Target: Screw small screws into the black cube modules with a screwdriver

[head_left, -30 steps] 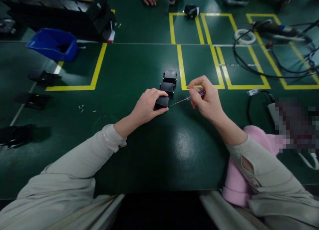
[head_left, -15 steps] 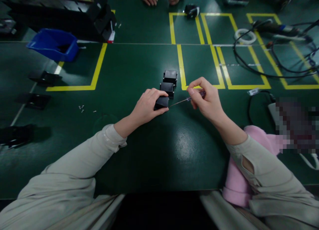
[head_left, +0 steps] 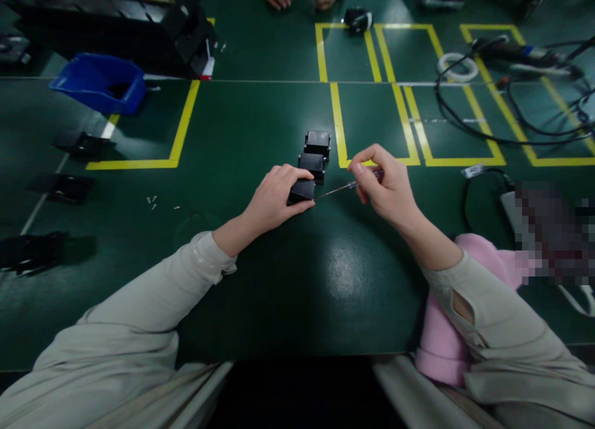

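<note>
Our screwdriver (head_left: 352,185) lies slantwise just above the surface (head_left: 260,305), its long axis running from the right hand (head_left: 385,184) leftward and slightly toward us, tip at the near right corner of the black block (head_left: 303,191). It has a thin metal shaft and a translucent, purplish handle. The block is dark and smooth-topped, partly hidden by our fingers, so we cannot tell its full length. It sits nearest us, in line with two similar black blocks (head_left: 312,163) that have small bright fittings at their sides. Our left hand (head_left: 273,194) is partly closed, gripping the block between thumb and fingers; the right curls its fingers around the handle.
</note>
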`<state>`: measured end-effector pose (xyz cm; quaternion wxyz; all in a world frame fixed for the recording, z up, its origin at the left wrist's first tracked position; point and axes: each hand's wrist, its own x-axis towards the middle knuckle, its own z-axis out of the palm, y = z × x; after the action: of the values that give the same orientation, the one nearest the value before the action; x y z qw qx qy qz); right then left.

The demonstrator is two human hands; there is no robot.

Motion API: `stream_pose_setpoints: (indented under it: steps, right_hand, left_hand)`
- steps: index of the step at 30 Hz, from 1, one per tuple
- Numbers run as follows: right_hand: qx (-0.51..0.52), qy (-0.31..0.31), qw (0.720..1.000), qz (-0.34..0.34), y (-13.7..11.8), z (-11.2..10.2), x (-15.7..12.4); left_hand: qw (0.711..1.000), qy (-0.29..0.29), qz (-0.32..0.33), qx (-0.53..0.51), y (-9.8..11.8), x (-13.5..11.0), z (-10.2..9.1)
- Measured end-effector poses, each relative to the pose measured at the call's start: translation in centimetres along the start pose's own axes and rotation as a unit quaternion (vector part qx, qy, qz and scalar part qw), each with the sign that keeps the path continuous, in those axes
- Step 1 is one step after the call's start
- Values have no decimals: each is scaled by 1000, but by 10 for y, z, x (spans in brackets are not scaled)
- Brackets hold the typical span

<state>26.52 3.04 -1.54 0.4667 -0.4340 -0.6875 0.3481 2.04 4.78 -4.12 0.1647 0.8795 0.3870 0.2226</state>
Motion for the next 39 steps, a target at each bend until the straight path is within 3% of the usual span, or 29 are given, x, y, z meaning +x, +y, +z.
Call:
stream_pose_setpoints:
  steps: [20, 39]
  right_hand:
    - [3, 3, 999, -35, 2, 0, -1]
    - [-17, -12, 1000, -14, -3, -1, -1]
  left_hand:
    - [1000, 1, 1, -2, 0, 0, 0]
    - [1000, -5, -4, 2, 1, 0, 0]
